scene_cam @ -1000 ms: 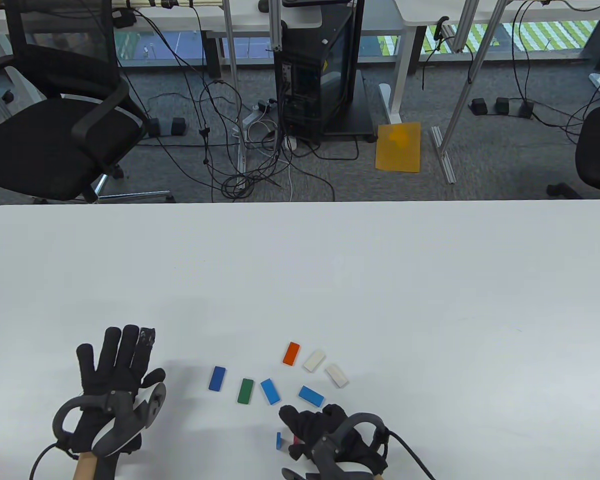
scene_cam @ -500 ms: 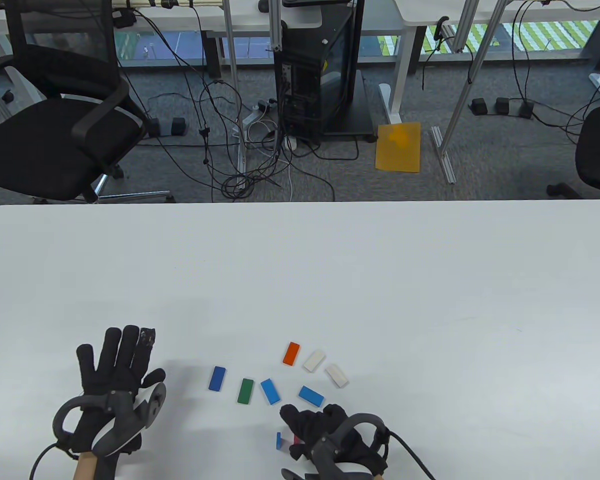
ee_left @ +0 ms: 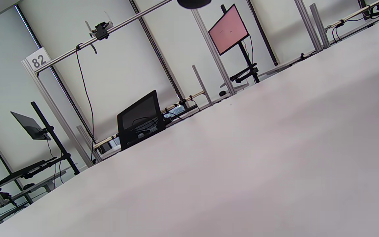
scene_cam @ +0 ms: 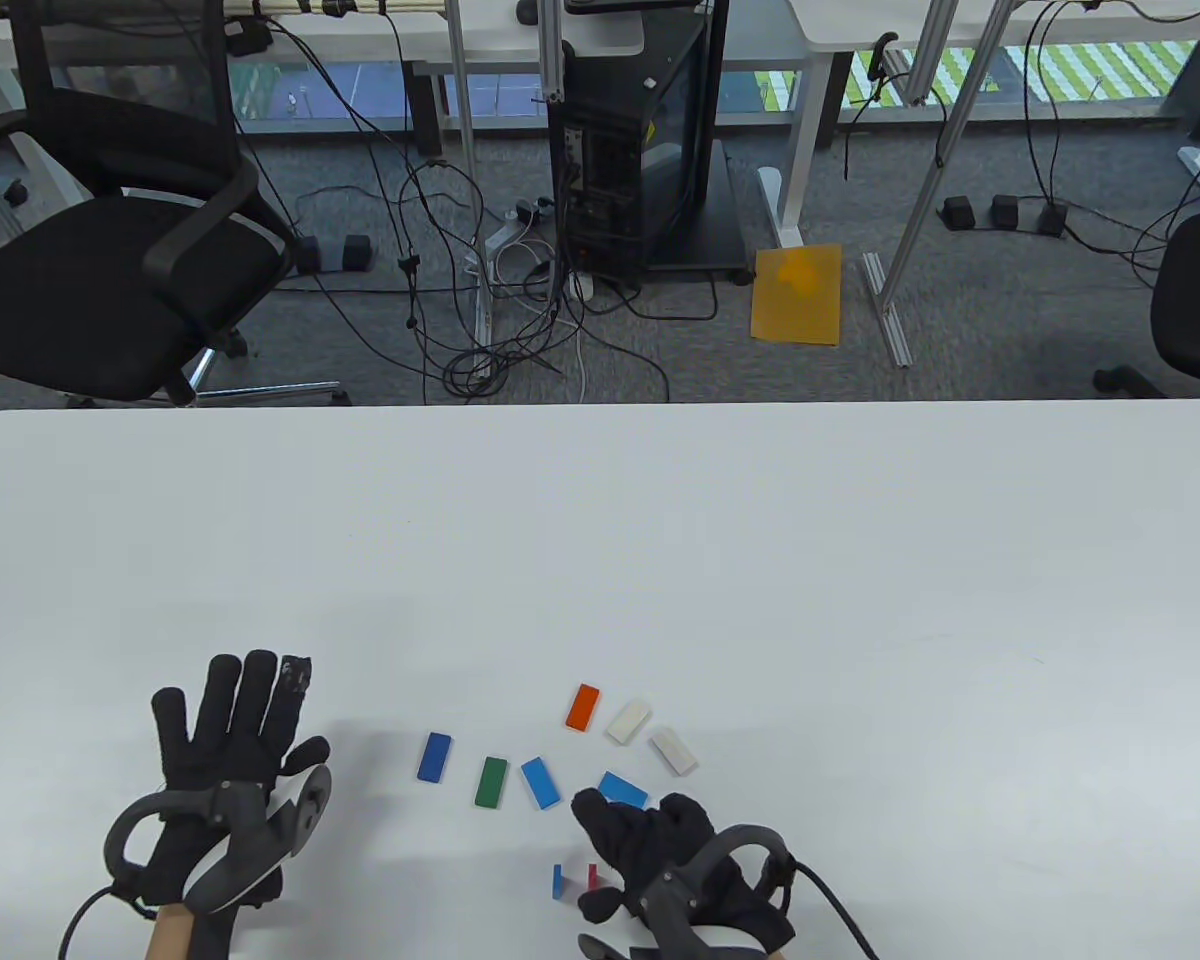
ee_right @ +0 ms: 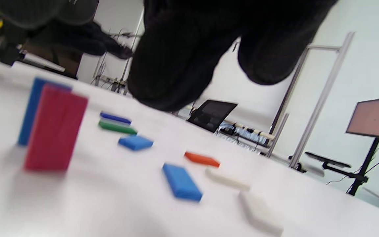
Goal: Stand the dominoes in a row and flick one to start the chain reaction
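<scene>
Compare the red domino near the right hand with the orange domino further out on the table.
The red domino stands upright on end; the orange domino lies flat. The red one sits close beside a standing blue domino; the orange one lies by a flat white domino. Red is nearer the table's front edge than orange. Both look like the same rectangular block shape, and no hand touches either.

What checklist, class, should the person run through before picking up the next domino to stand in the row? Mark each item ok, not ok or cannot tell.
1. Red domino standing upright: ok.
2. Blue standing domino upright beside it, the two apart: ok.
3. Right hand free of any domino: ok, it holds nothing.
4. Nearest flat piece, the light blue domino, reachable: ok, just ahead of the fingers.
5. Left hand away from the row: ok, flat on the table.
6. Row complete: not ok, seven dominoes lie flat.
</scene>
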`<state>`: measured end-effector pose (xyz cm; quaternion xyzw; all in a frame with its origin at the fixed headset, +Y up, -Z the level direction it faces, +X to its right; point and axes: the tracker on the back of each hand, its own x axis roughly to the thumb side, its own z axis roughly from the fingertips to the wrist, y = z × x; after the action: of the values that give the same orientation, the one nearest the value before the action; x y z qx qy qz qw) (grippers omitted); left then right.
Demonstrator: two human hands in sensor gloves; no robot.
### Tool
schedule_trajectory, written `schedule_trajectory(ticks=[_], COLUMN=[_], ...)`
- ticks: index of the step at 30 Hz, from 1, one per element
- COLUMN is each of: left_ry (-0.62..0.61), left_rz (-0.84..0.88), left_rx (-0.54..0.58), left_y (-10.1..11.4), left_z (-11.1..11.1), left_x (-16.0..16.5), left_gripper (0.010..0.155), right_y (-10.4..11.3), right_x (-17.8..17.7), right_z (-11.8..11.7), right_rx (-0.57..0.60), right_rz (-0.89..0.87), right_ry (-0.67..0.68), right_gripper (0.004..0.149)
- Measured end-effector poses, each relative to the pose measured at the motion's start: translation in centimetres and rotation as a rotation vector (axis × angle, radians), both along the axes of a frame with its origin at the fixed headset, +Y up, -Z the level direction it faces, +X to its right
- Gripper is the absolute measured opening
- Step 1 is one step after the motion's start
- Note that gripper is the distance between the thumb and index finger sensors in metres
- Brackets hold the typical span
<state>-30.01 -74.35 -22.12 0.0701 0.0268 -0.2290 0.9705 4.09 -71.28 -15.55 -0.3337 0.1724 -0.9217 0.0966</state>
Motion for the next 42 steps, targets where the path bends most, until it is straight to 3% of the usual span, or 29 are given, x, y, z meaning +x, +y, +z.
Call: schedule_trajectory(ticks=[4,6,9,14,20,24,28,34,42], left_ry=[0.007,0.01,0.013,0.02,0.02,0.022,0.027,0.02,0.02], left_rz=[0.009,0.011,0.012,-0.005,0.016,0.01,0.003,0.013,0.026], left_rx=[0.009,0.01,0.007,-0.003,0.012,0.004,-0.001,0.001,-0.003], left_y=[0.2,0.2,0.2,0.1,0.5,0.3,0.3,0.3,0.4], left_z=[0.0,0.0,0.0,0.0,0.0,0.0,-0.1,-0.1,-0.1], left_x=[-0.2,-0.3,-0.3,-0.3,-0.5,-0.6,-0.6,-0.6,-0.7], left_gripper=[0.073,0.073,0.073,0.073,0.072,0.072,0.072,0.072,0.072], right_y=[2.4,2.8,2.2,-1.2,-4.4,-5.3,-5.9,-5.9,-5.6], right_x=[2.2,3.0,3.6,3.0,1.3,0.1,-0.9,-0.8,-0.5], right_z=[-0.2,-0.9,-3.0,-7.7,-11.3,-11.5,-11.6,-11.7,-11.8], right_rx=[0.157,0.188,0.094,-0.141,-0.174,-0.216,-0.141,-0.151,-0.115], right_rz=[-0.167,-0.16,-0.068,0.083,0.306,0.327,0.454,0.419,0.429], right_ry=[-0.101,-0.161,-0.275,-0.375,-0.442,-0.429,-0.406,-0.407,-0.385], right_gripper=[0.081,0.082,0.087,0.084,0.082,0.08,0.077,0.072,0.077])
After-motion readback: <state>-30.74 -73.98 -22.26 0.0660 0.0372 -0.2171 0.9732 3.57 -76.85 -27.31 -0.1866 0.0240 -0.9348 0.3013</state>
